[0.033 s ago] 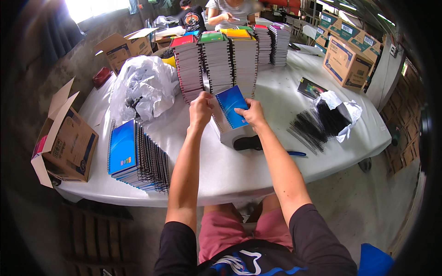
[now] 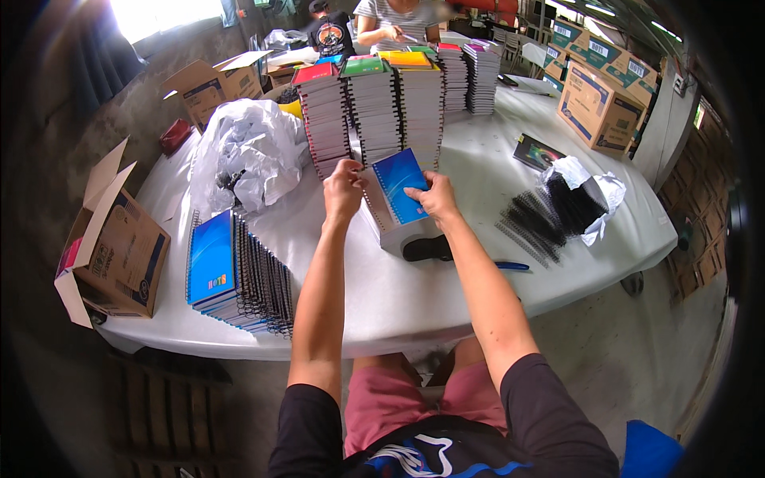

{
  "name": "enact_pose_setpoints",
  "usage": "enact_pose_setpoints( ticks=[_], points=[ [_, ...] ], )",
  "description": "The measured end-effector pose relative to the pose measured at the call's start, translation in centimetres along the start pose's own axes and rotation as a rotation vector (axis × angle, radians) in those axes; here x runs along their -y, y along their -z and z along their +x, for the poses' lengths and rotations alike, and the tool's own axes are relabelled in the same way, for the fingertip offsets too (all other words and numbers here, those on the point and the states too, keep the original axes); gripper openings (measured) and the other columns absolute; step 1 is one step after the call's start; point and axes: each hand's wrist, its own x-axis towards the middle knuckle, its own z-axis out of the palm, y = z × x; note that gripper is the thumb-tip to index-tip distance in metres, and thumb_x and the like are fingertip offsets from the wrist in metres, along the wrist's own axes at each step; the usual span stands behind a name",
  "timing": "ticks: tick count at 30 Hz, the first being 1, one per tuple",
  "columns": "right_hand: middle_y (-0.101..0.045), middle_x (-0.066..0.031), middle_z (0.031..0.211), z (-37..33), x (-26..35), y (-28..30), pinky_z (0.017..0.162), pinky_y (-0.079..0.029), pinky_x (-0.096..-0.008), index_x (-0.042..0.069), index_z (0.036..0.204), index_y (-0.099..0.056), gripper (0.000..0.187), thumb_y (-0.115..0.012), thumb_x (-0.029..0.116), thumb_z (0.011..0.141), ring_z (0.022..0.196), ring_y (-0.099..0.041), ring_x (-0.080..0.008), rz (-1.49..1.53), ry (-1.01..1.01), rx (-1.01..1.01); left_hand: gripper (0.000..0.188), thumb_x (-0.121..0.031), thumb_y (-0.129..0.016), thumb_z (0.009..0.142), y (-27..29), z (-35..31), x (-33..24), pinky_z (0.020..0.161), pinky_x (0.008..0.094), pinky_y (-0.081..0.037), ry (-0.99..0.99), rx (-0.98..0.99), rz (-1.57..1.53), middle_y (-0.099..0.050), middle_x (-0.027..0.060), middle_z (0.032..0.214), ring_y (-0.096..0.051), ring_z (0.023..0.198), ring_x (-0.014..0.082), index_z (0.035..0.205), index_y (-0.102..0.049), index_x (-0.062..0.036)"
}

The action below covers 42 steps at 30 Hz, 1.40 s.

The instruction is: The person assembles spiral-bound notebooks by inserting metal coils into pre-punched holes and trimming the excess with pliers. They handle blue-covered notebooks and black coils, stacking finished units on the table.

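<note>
A small blue-covered notebook [image 2: 401, 185] with holes along its left edge is in front of me, over a pale punched sheet [image 2: 377, 209] on a white block or stack. My right hand [image 2: 433, 197] grips the notebook's right side, thumb flat on the cover. At its left edge, my left hand [image 2: 343, 191] is closed in a pinch; what is between the fingers is hidden. Just below lies a black object [image 2: 426, 248], partly hidden by my right wrist. A pile of blue spiral notebooks [image 2: 213, 255] sits left of my left forearm.
Tall stacks of spiral notebooks [image 2: 366, 107] stand beyond my hands. Loose black binding coils [image 2: 530, 227] and a blue slim tool [image 2: 511, 265] lie right. A plastic bag [image 2: 247, 151] and open carton [image 2: 119, 247] are left; a closed carton [image 2: 602, 107] is far right. Two people are beyond.
My left hand has shifted very slightly up and left at the notebook's edge. Otherwise the objects on the table look the same.
</note>
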Motion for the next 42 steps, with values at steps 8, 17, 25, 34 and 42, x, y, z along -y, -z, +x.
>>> enact_pose_setpoints(
  ticks=[8,17,25,34,42],
  points=[
    [-0.066,-0.0123,0.089,-1.1,0.7,0.4,0.068,-0.052,-0.0296,-0.004,0.104,-0.059,0.033,-0.071,0.002,0.073,0.075,-0.063,-0.0163,0.118,0.030,0.057,0.028,-0.028,-0.066,0.081,-0.6,0.3,0.6,0.073,0.0364,-0.048,-0.097,-0.067,0.058,-0.065,0.0150,0.082,-0.063,0.077,0.0290,0.099,-0.064,-0.0066],
    [-0.064,-0.0099,0.092,-1.4,2.2,1.6,0.068,-0.050,-0.0292,0.002,0.114,-0.047,0.045,-0.071,0.004,0.077,0.075,-0.062,-0.0173,0.454,0.201,-0.005,0.063,-0.042,-0.060,0.087,-1.5,-1.7,-4.8,0.087,0.0327,-0.042,0.104,0.121,-0.509,-0.059,0.0090,0.109,-0.053,0.102,0.0180,0.135,-0.042,-0.0055],
    [-0.056,-0.0156,0.117,-7.0,1.3,10.5,0.094,-0.041,-0.0393,0.015,0.132,-0.046,0.052,-0.060,0.034,0.087,0.110,-0.053,-0.0272,-0.384,0.372,0.065,0.035,-0.003,-0.064,0.077,8.1,-10.7,-10.7,0.091,0.0389,-0.034,-0.407,0.150,0.198,-0.065,0.0057,0.091,-0.062,0.081,0.0204,0.109,-0.059,-0.0139],
    [-0.054,-0.0145,0.103,-8.4,-4.7,16.9,0.081,-0.043,-0.0442,0.011,0.114,-0.060,0.032,-0.059,0.007,0.082,0.098,-0.057,-0.0313,-1.199,0.188,-0.024,0.026,-0.025,-0.067,0.078,6.0,-18.8,-5.7,0.094,0.0706,-0.008,-0.345,0.366,0.580,-0.053,-0.0030,0.103,-0.046,0.112,0.0201,0.103,-0.061,-0.0209],
    [-0.058,-0.0102,0.090,-15.0,3.5,9.1,0.073,-0.048,-0.0354,0.011,0.103,-0.069,0.026,-0.065,0.003,0.079,0.084,-0.060,-0.0222,-0.476,0.402,0.250,0.047,-0.059,-0.070,0.060,1.8,-19.3,-3.6,0.085,0.0689,-0.021,-0.306,-0.112,0.573,-0.050,0.0013,0.094,-0.046,0.100,0.0239,0.083,-0.061,-0.0187]
  ],
)
